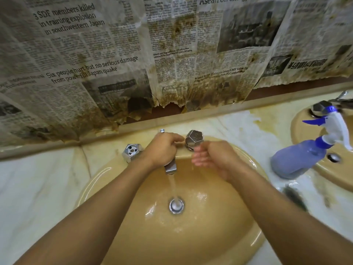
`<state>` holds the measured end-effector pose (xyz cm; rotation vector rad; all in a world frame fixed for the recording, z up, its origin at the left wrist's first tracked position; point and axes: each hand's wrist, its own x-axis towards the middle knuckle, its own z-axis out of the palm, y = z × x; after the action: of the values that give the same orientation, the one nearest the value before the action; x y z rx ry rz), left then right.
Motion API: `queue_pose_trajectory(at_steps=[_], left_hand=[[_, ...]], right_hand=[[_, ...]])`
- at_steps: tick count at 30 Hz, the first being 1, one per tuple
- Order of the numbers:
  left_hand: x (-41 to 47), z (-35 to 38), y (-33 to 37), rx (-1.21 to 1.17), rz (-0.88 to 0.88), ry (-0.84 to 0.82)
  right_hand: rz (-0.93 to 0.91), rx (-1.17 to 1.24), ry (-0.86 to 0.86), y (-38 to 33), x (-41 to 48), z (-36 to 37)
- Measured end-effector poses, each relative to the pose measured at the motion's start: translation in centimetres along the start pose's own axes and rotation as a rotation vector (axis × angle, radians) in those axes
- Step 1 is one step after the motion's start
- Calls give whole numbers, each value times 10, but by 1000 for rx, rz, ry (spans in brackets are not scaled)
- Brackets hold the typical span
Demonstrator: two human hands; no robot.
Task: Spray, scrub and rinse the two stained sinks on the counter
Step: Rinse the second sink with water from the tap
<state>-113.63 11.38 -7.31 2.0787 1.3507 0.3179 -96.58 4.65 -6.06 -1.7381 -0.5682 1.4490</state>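
Observation:
A tan oval sink (219,236) fills the middle of the view, with water running from the chrome spout (170,167) down to the drain (176,205). My left hand (162,148) lies over the top of the spout, fingers curled around it. My right hand (212,157) is blurred, cupped against the back rim of the basin just right of the spout, below the right chrome knob (194,138); it holds nothing that I can see. The left knob (131,151) stands free. A second tan sink (305,131) shows at the right edge.
A blue spray bottle (301,157) with a white and blue trigger lies between the two sinks on the stained marble counter (38,188). A dark scrubber (295,197) lies on the counter below it. Stained, torn newspaper (114,64) covers the wall behind.

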Motion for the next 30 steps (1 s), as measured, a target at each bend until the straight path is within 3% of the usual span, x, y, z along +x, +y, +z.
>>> queue_pose_trajectory(at_steps=[4,7,13,16,18,20,24,27,30], left_hand=[[-38,-2,-34,-219,2,355],[-57,-1,-50,-236,51,348],[-61,-13,-49,-211,83,271],[-65,-23,-47,-21,147,263],[-58,-33,-46,128,151,220],[-39,-43,-50,212,48,142],[12,-55,-53,179,-82,-259],[37,-58,-57,212,-95,-447],[43,-61,-71,70,-121,-483]], right_hand=[[321,376,-177,47,-11,32],[456,647,-249,55,-11,52],[484,548,-232,49,-22,46],[426,457,-182,29,-30,29],[304,439,-149,2,-36,24],[148,419,-164,-31,-39,28],[-90,49,-200,-74,-42,59],[-163,-123,-82,-62,-37,66],[-99,35,76,-18,-36,58]])
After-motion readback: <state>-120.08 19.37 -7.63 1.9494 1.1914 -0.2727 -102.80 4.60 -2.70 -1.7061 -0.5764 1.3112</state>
